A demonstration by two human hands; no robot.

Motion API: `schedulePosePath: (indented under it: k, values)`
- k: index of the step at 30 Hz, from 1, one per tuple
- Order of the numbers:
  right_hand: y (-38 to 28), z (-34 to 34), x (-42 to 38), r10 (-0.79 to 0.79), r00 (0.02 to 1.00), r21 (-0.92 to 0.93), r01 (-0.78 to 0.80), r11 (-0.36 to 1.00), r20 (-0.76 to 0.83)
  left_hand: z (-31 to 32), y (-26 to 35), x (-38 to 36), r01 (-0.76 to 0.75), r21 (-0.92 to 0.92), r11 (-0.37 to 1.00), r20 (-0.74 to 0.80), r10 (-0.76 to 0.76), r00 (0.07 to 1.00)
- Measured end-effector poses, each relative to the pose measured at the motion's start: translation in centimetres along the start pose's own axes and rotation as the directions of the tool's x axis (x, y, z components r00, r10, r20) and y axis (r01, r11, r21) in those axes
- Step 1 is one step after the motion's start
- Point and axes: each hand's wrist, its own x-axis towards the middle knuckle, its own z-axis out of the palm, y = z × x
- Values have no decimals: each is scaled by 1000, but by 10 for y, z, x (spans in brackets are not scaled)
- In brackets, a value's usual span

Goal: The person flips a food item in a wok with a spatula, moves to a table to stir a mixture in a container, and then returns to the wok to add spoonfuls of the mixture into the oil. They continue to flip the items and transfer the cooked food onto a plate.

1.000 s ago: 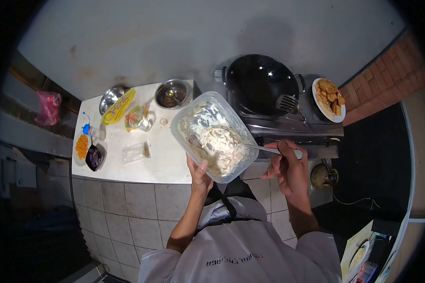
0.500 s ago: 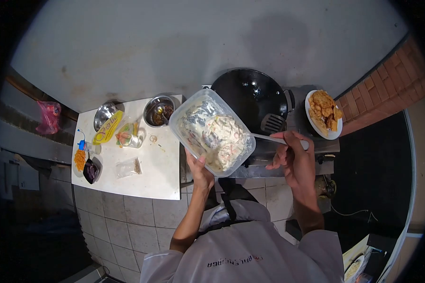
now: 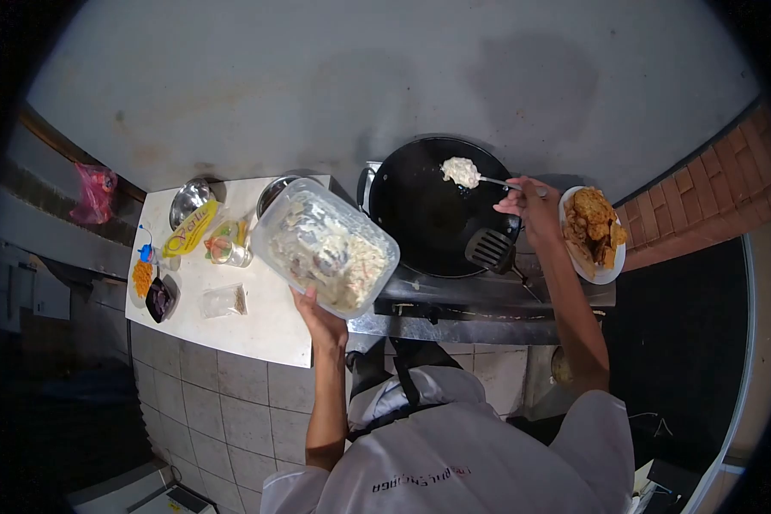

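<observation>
My left hand grips the near side of a clear plastic container, tilted, with thick white batter flecked with orange inside. In my right hand is the handle of a spoon, held out over a black wok. A lump of batter covers the spoon's bowl, over the far part of the wok. Below my right hand, a slotted spatula rests at the wok's near right rim. To the right, a white plate carries golden fried pieces.
On the white table at left are a metal bowl, a yellow packet, a clear bag, orange shreds and a black bowl. The container overlaps another metal bowl. A brick ledge borders the right.
My right hand has lifted the spoon with batter out of the container and carried it up over the wok. The container in my left hand has shifted left, away from the wok.
</observation>
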Motion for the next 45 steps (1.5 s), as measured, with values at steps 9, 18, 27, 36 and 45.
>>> schedulePosePath:
  k: [9,18,27,36,45]
  values:
    - [33,-21,45,-183,942,-540,313,781,281,-32,8,-23,-22,137,990,-122,39,992]
    - [25,-23,55,-243,829,-642,547,537,503,-31,11,-37,-36,129,991,-203,62,977]
    - [13,-35,49,-238,782,-681,621,388,576,-37,11,-38,-61,56,997,-169,70,983]
    - [19,-38,41,-253,785,-705,620,346,566,-33,11,-38,-53,49,997,-136,59,989]
    - [19,-38,35,-239,829,-741,559,371,506,-23,16,-39,-78,140,987,-125,96,988]
